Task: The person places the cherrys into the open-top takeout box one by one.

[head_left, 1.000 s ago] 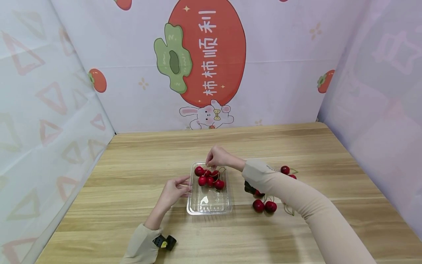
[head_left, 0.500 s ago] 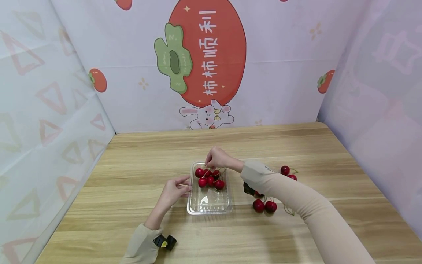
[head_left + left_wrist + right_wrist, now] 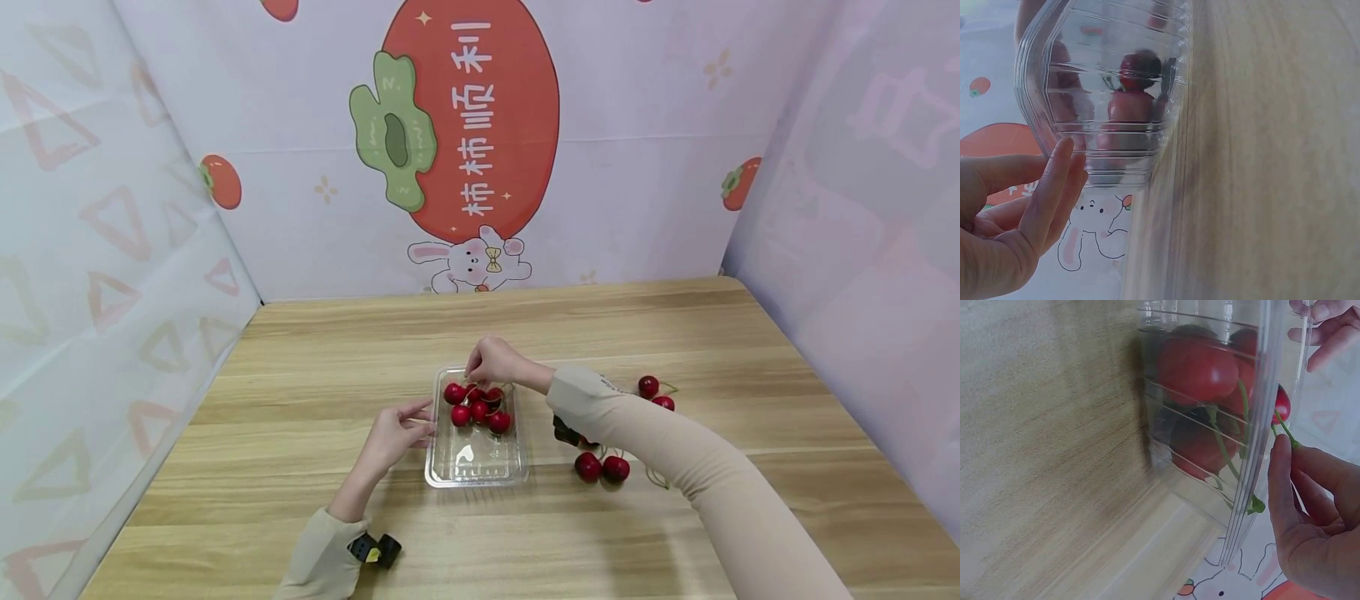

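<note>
A clear plastic tray (image 3: 477,467) lies on the wooden table, with several red cherries (image 3: 477,407) in its far half. My right hand (image 3: 472,372) hovers over those cherries and pinches a green cherry stem (image 3: 1285,430) between thumb and fingertips; its cherry (image 3: 1281,403) hangs just inside the tray wall (image 3: 1254,425). My left hand (image 3: 420,421) rests beside the tray, its straight fingers (image 3: 1054,181) touching the tray's left wall (image 3: 1104,94). It holds nothing.
Loose cherries lie on the table to the right of the tray: a pair (image 3: 602,468) near my right forearm and two more (image 3: 649,387) farther back. Patterned fabric walls (image 3: 112,250) close in the table on the left, back and right.
</note>
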The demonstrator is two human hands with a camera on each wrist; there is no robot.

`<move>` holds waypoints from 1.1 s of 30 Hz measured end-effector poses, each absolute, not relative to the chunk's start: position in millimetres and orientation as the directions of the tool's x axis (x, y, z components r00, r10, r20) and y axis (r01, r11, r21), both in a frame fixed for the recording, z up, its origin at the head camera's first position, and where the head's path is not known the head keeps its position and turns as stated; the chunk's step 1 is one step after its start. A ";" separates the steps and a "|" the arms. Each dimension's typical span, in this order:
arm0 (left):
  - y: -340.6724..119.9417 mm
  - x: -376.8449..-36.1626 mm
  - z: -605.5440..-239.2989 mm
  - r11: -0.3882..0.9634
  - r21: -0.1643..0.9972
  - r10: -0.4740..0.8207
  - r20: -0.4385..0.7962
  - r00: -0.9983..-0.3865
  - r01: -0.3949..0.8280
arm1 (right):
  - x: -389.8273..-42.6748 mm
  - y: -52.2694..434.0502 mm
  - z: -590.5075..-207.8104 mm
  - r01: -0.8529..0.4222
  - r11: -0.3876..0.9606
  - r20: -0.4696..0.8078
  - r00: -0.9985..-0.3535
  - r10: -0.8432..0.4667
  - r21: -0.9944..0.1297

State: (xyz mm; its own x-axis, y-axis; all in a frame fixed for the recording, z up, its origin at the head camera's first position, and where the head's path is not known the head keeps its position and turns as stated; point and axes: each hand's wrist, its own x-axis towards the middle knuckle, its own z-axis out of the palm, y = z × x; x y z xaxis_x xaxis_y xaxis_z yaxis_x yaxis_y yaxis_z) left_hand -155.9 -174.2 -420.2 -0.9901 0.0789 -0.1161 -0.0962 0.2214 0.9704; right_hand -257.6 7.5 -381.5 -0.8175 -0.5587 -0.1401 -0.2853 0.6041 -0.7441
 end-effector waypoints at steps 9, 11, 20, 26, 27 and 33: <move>-174.2 -156.4 -419.4 0.225 0.970 0.090 -0.116 -0.989 -0.093 | -257.2 7.5 -384.4 -0.287 0.591 -0.132 -0.815 -0.564 -0.754; -174.1 -156.2 -419.0 0.222 0.971 0.093 -0.115 -0.989 -0.092 | -256.8 7.7 -384.9 -0.293 0.588 -0.127 -0.813 -0.568 -0.754; -174.1 -155.6 -418.4 0.226 0.970 0.085 -0.115 -0.990 -0.093 | -254.1 9.1 -383.7 -0.292 0.580 -0.126 -0.810 -0.573 -0.760; -174.0 -155.6 -418.5 0.223 0.970 0.085 -0.114 -0.990 -0.093 | -253.0 12.1 -382.9 -0.277 0.565 -0.123 -0.814 -0.568 -0.777; -174.0 -155.6 -418.6 0.223 0.970 0.084 -0.114 -0.990 -0.093 | -252.8 13.0 -382.8 -0.276 0.559 -0.121 -0.813 -0.569 -0.782; -173.9 -156.0 -418.9 0.225 0.970 0.087 -0.112 -0.990 -0.090 | -252.4 19.6 -380.7 -0.314 0.522 -0.086 -0.790 -0.607 -0.793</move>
State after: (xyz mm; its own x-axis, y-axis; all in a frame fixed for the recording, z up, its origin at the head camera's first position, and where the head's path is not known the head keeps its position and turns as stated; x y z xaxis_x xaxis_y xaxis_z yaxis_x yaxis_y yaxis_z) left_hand -156.0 -173.9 -418.9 -0.9899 0.0871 -0.1118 -0.0898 0.2252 0.9702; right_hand -252.4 19.6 -380.7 -0.7903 -0.6066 -0.0862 -0.3143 0.5222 -0.7928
